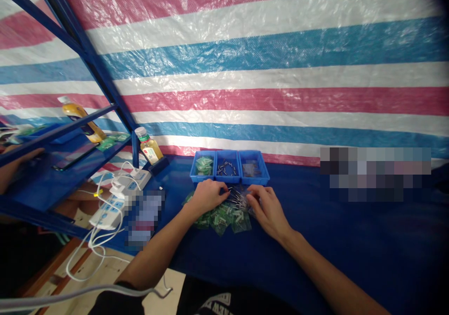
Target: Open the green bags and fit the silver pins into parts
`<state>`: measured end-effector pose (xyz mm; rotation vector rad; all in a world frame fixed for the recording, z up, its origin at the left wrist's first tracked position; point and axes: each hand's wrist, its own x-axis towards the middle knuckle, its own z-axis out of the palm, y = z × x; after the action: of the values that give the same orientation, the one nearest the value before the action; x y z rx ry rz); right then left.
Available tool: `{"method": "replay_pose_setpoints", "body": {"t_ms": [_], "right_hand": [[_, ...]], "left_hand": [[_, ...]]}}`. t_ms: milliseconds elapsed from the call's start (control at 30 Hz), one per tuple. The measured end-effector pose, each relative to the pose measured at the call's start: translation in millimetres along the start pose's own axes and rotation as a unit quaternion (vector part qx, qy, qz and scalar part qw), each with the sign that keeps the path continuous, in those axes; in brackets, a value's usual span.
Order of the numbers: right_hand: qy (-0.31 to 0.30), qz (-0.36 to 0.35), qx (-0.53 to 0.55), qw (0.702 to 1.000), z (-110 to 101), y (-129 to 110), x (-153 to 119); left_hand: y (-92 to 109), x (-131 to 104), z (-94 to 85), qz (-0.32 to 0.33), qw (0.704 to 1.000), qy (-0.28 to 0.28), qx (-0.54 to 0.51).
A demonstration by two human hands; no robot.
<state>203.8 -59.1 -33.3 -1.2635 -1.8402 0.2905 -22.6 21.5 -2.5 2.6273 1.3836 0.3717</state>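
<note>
My left hand point(210, 196) curves over the left side of the pile, thumb and fingertips brought together beside some thin silvery metal pieces point(237, 197). Whatever is pinched there is too small to name. On the other side of these pieces is my right hand point(268, 208), its fingers curled and its thumb bent inward, next to what looks like clear plastic. What it grips, if anything, cannot be made out. Under and in front of both hands lie several small green-tinted plastic packets point(220, 219) with pale pieces inside.
Behind the hands stand three joined blue bins: one with green packets point(204, 166), one with dark-tipped metal pieces point(226, 167), one with small greyish items point(251, 169). Leftward are a bottle point(150, 147), a power strip point(111, 208) with white cables and a blue frame point(100, 78). Another person's arm point(21, 165) shows far left.
</note>
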Motion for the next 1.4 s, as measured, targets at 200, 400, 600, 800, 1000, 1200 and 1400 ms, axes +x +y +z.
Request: {"method": "replay_pose_setpoints", "body": {"t_ms": [200,400,600,800,1000,1200,1400], "right_hand": [[-0.011,-0.007,0.001,1.0,0.8,-1.1,0.6],[-0.014,-0.009,-0.005,1.0,1.5,1.3,0.7],[-0.011,-0.05,-0.016,0.999,0.5,1.4,4.0],[-0.033,-0.067,-0.024,0.997,0.6,0.1,6.0],[-0.039,-0.07,-0.015,0.997,1.3,2.4,4.5],[0.005,-0.058,-0.007,0.998,-2.8,0.9,3.6],[-0.005,-0.067,-0.003,0.998,-2.4,-3.9,3.8]], "left_hand": [[1.5,-0.1,8.0,-0.024,0.999,-0.013,0.022],[3.5,-0.7,7.9,-0.023,0.999,0.008,0.038],[7.8,-3.6,-6.1,0.107,0.993,0.053,-0.012],[13.8,-9.3,-5.1,0.221,0.971,0.068,-0.068],[16.4,-8.8,-5.6,0.224,0.968,0.08,-0.076],[18.2,-6.5,-9.7,0.223,0.965,0.091,-0.105],[19.1,-9.0,-8.9,0.237,0.96,0.091,-0.114]]}}
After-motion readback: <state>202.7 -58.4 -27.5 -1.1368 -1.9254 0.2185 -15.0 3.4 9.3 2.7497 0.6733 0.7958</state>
